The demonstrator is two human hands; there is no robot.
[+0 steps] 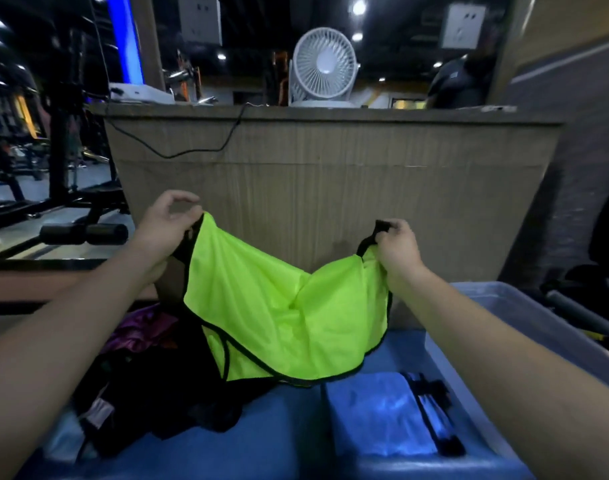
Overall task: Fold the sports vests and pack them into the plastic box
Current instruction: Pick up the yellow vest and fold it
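Gripping one green vest [278,317], left hand [168,220], right hand [398,244].

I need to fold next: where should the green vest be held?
Keep the green vest by its black-trimmed top corners, gripped from above, as the left hand and right hand pinch it now. Hanging from there, it spreads wide and sags only in the middle.

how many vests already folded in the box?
1. A folded blue vest with black trim lies flat on the bottom of the plastic box. The right forearm covers part of the box, so more may be hidden.
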